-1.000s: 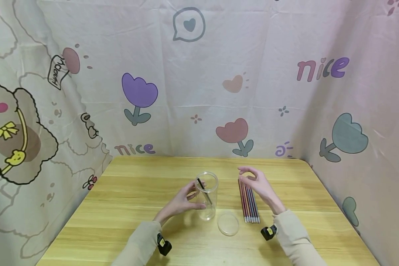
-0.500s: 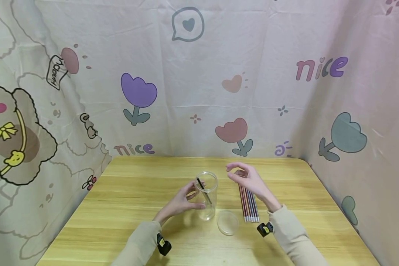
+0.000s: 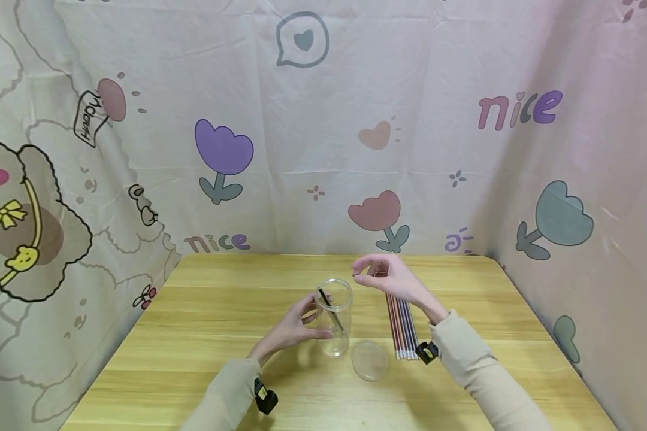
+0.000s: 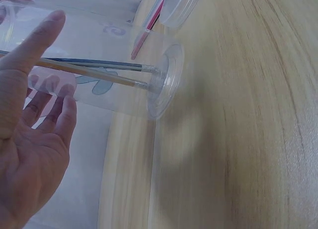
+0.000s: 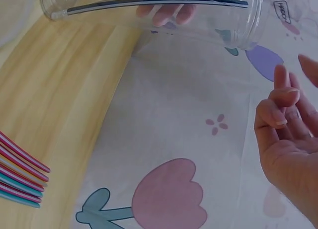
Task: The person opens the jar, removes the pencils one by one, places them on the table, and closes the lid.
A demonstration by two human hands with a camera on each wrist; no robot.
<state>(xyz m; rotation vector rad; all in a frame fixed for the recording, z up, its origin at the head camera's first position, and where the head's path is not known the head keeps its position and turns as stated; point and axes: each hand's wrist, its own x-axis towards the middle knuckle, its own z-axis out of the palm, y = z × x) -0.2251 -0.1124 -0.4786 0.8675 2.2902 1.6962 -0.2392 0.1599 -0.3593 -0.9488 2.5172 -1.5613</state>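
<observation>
My left hand (image 3: 293,326) holds a clear plastic jar (image 3: 341,326) upright on the table, thumb and fingers round its side. Inside it lean dark and brownish pencils (image 4: 117,66), their ends at the jar's base in the left wrist view. Right of and a little behind the jar's rim hovers my right hand (image 3: 390,278), its fingers loosely bent; I see nothing in its grasp in the right wrist view (image 5: 290,139). Below it lies a row of several striped pencils (image 3: 402,329), their far ends hidden by this hand in the head view.
A round clear lid (image 3: 369,361) lies flat between the jar and the pencil row. The wooden table (image 3: 221,299) ends at a patterned cloth backdrop (image 3: 302,149), which also hangs at both sides. Small black cameras (image 3: 265,396) sit on both wrists.
My right hand has moved left and away from me, from over the pencils' far ends to near the jar's rim. The left hand and jar stay in place.
</observation>
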